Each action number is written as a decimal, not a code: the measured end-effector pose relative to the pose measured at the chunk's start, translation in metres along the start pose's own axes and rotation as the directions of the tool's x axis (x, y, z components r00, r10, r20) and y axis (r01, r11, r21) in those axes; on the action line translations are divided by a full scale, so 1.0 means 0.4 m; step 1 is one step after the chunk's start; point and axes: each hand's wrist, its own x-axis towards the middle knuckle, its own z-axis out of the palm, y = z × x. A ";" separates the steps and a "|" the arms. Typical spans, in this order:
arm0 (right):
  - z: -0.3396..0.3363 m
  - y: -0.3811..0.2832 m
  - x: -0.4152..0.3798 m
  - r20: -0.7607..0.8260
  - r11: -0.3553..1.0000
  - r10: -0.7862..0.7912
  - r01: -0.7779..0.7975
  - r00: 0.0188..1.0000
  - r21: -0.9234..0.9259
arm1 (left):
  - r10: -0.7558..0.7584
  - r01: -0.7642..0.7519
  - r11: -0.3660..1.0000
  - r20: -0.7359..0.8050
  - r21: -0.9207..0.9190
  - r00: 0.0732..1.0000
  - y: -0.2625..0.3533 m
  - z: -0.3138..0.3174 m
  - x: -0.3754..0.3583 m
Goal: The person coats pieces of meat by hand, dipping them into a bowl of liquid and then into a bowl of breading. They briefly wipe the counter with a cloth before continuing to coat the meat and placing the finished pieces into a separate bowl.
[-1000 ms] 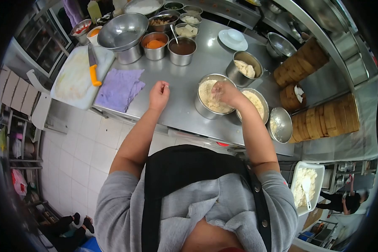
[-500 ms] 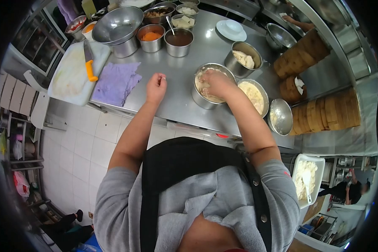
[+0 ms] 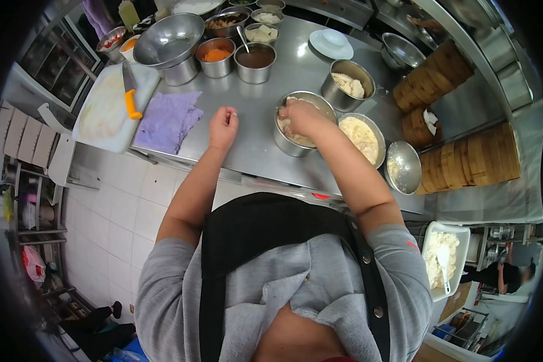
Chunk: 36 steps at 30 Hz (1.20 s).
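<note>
My right hand (image 3: 304,117) reaches into a round metal pot (image 3: 291,145) of pale, wet mixture; its fingertips are down in the mixture near the left wall, and what they hold, if anything, is hidden. Curled closed, my left hand (image 3: 224,123) hovers over the steel table's front part, left of that pot; I cannot make out anything in it. Right beside the pot stands a bowl of pale yellow batter (image 3: 359,137). Behind them is a deep pot (image 3: 350,84) with pale dough-like pieces. A small metal bowl (image 3: 403,168) with residue sits at the right.
A purple cloth (image 3: 168,120) and a white cutting board (image 3: 111,108) with an orange-handled knife (image 3: 131,104) lie left. Metal containers, one holding brown sauce (image 3: 256,60), line the back. Bamboo steamers (image 3: 470,158) stand right. Other people show at the edges.
My right hand has shifted slightly left and toward the back inside the pot. My left hand stays nearly in place, still curled.
</note>
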 end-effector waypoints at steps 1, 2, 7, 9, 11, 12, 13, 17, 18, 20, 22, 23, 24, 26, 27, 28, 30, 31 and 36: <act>0.003 0.002 0.005 0.006 1.000 -0.005 0.005 1.000 0.014 | 0.005 -0.005 1.000 -0.002 0.012 1.000 0.004 -0.001 -0.001; 0.005 0.008 0.007 -0.007 0.999 0.008 -0.008 1.000 0.047 | 0.010 -0.010 1.000 -0.004 0.024 1.000 0.007 0.000 -0.002; -0.042 0.057 -0.029 -0.193 0.991 -0.092 0.108 0.977 0.077 | 0.006 -0.006 1.000 -0.017 0.006 1.000 0.013 0.001 -0.006; -0.077 0.058 -0.053 -0.118 0.994 0.054 -0.042 0.992 0.102 | 0.008 -0.008 1.000 -0.014 0.010 1.000 0.013 0.003 -0.004; -0.107 0.044 -0.076 -0.076 0.982 0.177 -0.170 0.981 0.088 | 0.022 -0.022 0.999 -0.012 0.028 1.000 0.006 0.006 -0.002; -0.118 0.033 -0.087 -0.072 0.974 0.224 -0.220 0.972 0.063 | -0.019 0.019 1.000 -0.005 -0.007 1.000 0.008 0.008 0.000; -0.122 0.026 -0.091 -0.070 0.963 0.270 -0.268 0.960 0.038 | -0.059 0.059 0.997 0.003 -0.041 0.998 0.009 0.009 0.000; -0.080 0.031 -0.052 -0.215 0.967 0.253 -0.243 0.943 0.072 | -0.052 0.051 0.998 0.025 0.032 0.998 0.032 0.014 0.010; -0.071 0.031 -0.043 -0.196 0.966 0.253 -0.239 0.947 0.095 | -0.014 0.013 0.999 0.001 0.047 1.000 0.056 0.020 0.005; -0.060 0.028 -0.029 -0.168 0.963 0.262 -0.246 0.951 0.106 | 0.061 -0.057 0.995 -0.044 0.079 0.997 0.135 0.044 -0.007; -0.055 0.028 -0.013 -0.153 0.960 0.278 -0.269 0.948 0.079 | 0.035 -0.036 0.993 0.005 0.110 0.999 0.200 0.067 0.001; -0.044 0.032 0.004 -0.146 0.956 0.292 -0.284 0.945 0.075 | 0.022 -0.025 0.992 0.029 0.125 0.999 0.223 0.081 0.007; -0.028 0.038 0.025 -0.139 0.951 0.307 -0.300 0.942 0.071 | 0.024 -0.028 0.986 0.027 0.167 0.999 0.236 0.097 0.015; -0.025 0.015 0.033 -0.111 0.956 0.292 -0.290 0.950 0.040 | 0.032 -0.037 0.968 0.022 0.250 0.999 0.257 0.125 0.036; -0.040 -0.015 0.016 -0.090 0.964 0.264 -0.264 0.960 0.014 | 0.017 -0.028 0.960 0.041 0.277 0.999 0.276 0.132 0.042; -0.046 -0.033 0.003 -0.068 0.971 0.236 -0.238 0.969 -0.011 | 0.001 -0.020 0.952 0.061 0.305 0.998 0.297 0.137 0.048; -0.038 -0.033 -0.012 -0.023 0.991 0.132 -0.132 0.991 0.025 | -0.013 -0.017 0.937 0.083 0.349 0.996 0.308 0.144 0.059; -0.035 -0.028 -0.020 -0.003 0.996 0.080 -0.080 0.997 0.047 | -0.011 -0.021 0.931 0.085 0.365 0.996 0.308 0.148 0.063; -0.070 0.065 -0.044 -0.141 0.989 0.145 -0.146 0.979 0.004 | 0.052 -0.090 0.865 0.090 0.493 0.995 0.325 0.151 0.079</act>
